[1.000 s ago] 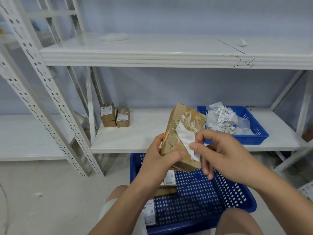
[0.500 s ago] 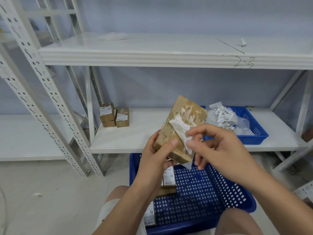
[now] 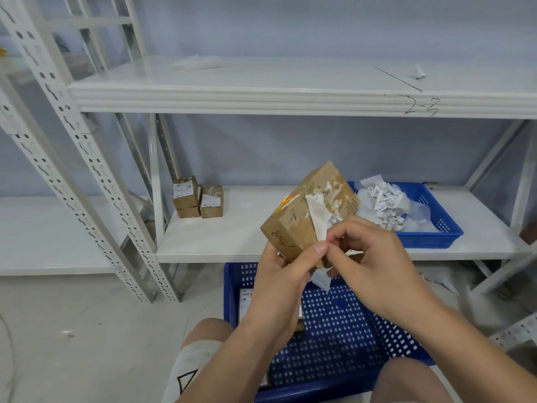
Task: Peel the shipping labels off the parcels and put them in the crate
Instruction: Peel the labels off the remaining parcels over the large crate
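While a few small labelled parcels [image 3: 197,197] wait on the shelf [image 3: 232,245] at left, we are mid-peel; our left hand [image 3: 279,283] wraps the lower end of the brown parcel [image 3: 293,228], thumb pressed on its face, holding it tilted above the floor crate [image 3: 334,330]; the white label [image 3: 318,216] is part lifted, part stuck; our right hand [image 3: 374,263] pinches its loose edge between thumb and forefinger, other fingers curled; next, we judge, a steady pull, then a reach right to the shelf crate [image 3: 430,241] holding peeled labels [image 3: 383,202].
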